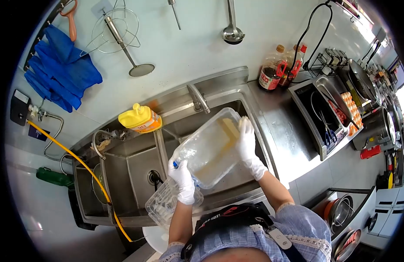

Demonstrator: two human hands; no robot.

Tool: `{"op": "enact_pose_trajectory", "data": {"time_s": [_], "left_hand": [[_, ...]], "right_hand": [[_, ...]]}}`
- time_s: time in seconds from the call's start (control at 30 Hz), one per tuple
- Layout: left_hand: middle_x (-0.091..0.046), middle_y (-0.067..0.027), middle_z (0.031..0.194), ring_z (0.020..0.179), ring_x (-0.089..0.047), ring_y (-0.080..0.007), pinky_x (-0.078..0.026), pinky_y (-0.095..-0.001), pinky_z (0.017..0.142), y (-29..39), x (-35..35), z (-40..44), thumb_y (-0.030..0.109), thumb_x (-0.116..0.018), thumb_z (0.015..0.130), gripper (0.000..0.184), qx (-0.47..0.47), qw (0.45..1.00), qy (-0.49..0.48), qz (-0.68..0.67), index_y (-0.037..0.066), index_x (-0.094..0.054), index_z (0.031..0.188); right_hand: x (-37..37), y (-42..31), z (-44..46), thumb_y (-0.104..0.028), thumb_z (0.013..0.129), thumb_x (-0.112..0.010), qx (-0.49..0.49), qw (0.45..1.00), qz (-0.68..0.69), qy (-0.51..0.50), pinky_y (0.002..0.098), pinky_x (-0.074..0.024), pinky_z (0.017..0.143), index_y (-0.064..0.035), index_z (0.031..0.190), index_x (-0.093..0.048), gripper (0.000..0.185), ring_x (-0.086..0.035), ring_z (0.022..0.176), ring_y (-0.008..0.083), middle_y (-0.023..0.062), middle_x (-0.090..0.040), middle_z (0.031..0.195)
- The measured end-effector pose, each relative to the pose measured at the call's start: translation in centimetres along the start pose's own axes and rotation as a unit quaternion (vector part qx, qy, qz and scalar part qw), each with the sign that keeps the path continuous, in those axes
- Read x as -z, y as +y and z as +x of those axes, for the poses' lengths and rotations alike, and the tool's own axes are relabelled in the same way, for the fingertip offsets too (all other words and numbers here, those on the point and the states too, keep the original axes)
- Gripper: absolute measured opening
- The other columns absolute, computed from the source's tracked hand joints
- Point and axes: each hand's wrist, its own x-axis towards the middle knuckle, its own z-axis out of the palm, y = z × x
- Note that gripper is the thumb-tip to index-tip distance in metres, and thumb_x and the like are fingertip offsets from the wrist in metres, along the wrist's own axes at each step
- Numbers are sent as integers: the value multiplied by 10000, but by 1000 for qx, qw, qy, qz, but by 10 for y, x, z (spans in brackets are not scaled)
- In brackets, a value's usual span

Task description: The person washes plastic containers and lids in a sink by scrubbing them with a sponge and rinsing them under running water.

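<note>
A translucent plastic container (206, 150) hangs tilted over the right sink basin (173, 133), with a yellowish-brown band along its right side. My left hand (183, 181), in a white glove, grips its lower left edge beside a small blue part. My right hand (249, 148), also white-gloved, is closed on the right edge; some of its fingers are hidden. Below my left hand a clear plastic basket (160, 205) lies at the sink's front edge, partly covered by my wrist. I cannot tell whether my left hand touches it.
A yellow detergent jug (140, 120) stands behind the basins, left of the faucet (197, 98). A yellow hose (90, 172) crosses the left side. Sauce bottles (271, 72), scissors (326, 129) and an egg tray (351, 111) are on the right.
</note>
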Motion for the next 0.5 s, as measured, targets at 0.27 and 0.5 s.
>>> {"op": "enact_pose_trajectory", "data": {"time_s": [0.27,0.5], "left_hand": [[-484,69,657,537,-420,-41,-338,-196,483,-11,27,25,357,-622,862,247,118,993,1,-16,114,-604,823],[-563,14,780,673,-522,-95,-444,-234,616,-5,24,18,611,-392,878,579,225,957,-78,-166,77,-587,990]], "right_hand": [[51,-39,8,82,823,-448,54,978,195,40,408,-380,953,37,1147,-460,327,-458,1088,384,247,-458,1163],[25,-112,-10,-184,893,-522,-291,744,521,-301,210,-417,561,-12,1149,-568,312,-489,613,62,6,-578,750]]}}
